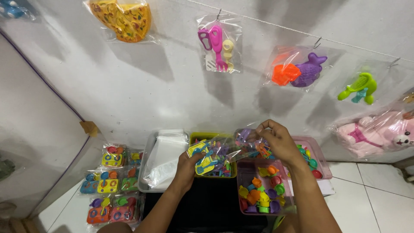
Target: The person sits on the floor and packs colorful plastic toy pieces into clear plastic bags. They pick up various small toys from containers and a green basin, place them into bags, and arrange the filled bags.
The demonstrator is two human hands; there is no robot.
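Sorting small plastic toys on the floor below a white wall, I work over a row of bins. At far left, sealed packets of toys lie in a loose pile on the tiles. Just right of them, a grey tray holds a stack of empty clear bags. My left hand comes next, its fingers closed on the lower end of a clear bag of toys, with yellow and blue pieces showing through the plastic. The bag hangs over a yellow bin of mixed parts. My right hand has its fingertips pinched together on the bag's upper edge, near a purple piece. Under that wrist, a pink bin holds bright cups and lids, and another pink bin sits beyond it. Above, bagged toys hang from wall hooks, including a pink utensil set and a plush bear at far right.
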